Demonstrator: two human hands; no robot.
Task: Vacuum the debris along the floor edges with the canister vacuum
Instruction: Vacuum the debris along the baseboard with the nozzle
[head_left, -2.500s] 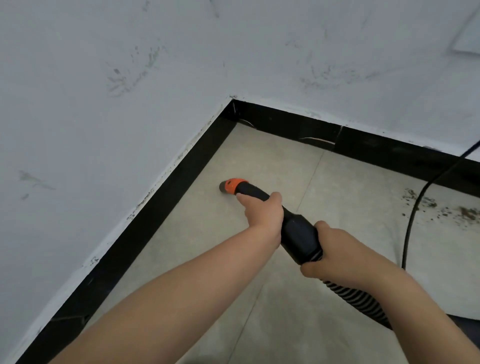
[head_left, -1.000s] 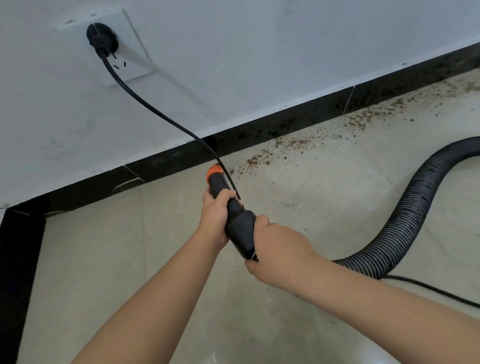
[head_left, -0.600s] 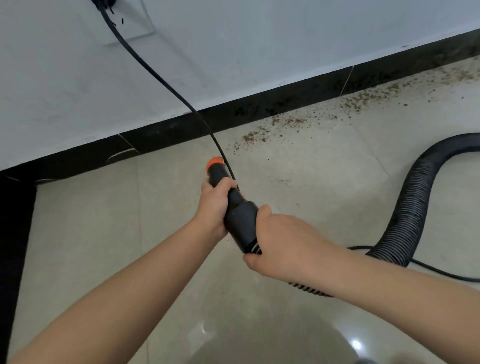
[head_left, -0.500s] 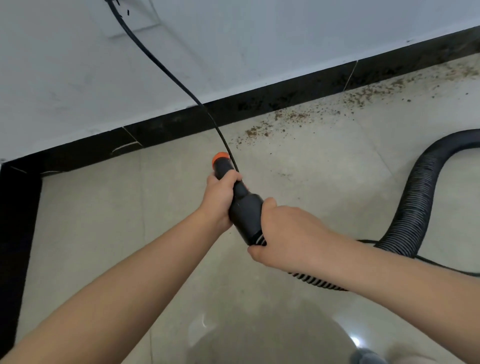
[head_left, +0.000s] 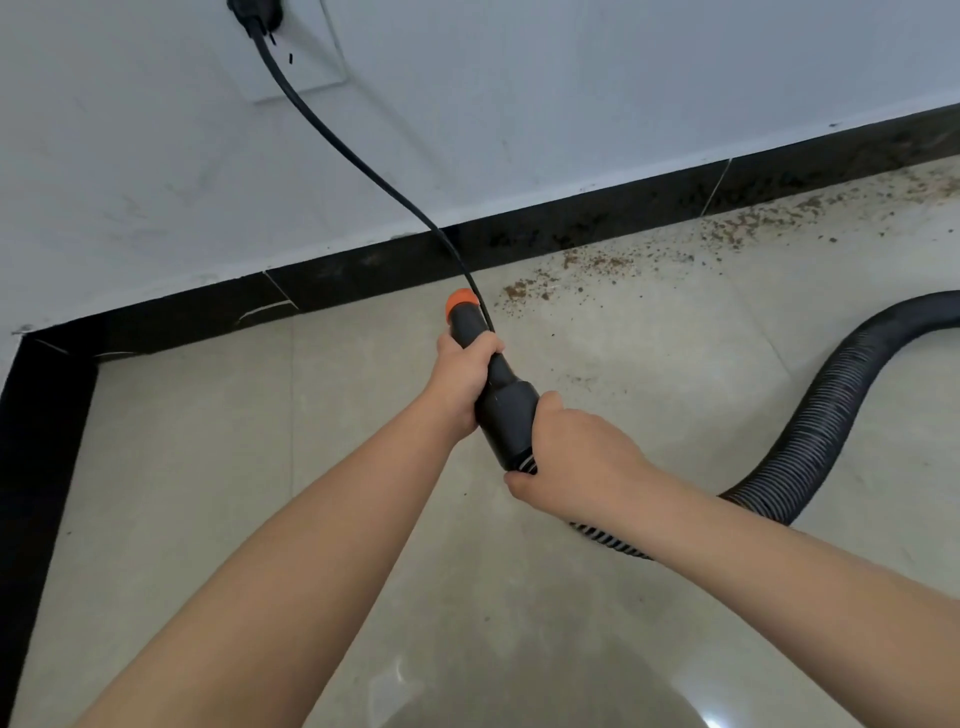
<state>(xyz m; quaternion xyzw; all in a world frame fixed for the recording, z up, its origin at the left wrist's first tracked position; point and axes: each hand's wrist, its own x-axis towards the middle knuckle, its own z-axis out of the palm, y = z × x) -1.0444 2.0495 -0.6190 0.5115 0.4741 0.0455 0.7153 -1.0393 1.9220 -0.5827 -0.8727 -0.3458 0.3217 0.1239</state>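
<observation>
A black vacuum nozzle with an orange tip points toward the black baseboard. My left hand grips the thin front part of the nozzle. My right hand grips its thick rear end, where the ribbed black hose joins. The hose curves off to the right across the floor. Brown debris lies scattered along the baseboard, just right of the orange tip and on toward the right edge.
A black power cord runs from a plug in a white wall socket down past the nozzle tip. Another baseboard along the left wall meets the far one in a corner at the left. The floor is beige tile.
The view swung from the corner rightward to the debris strip. Over the last second the nozzle tip stayed a little left of the debris; both hands kept their grip.
</observation>
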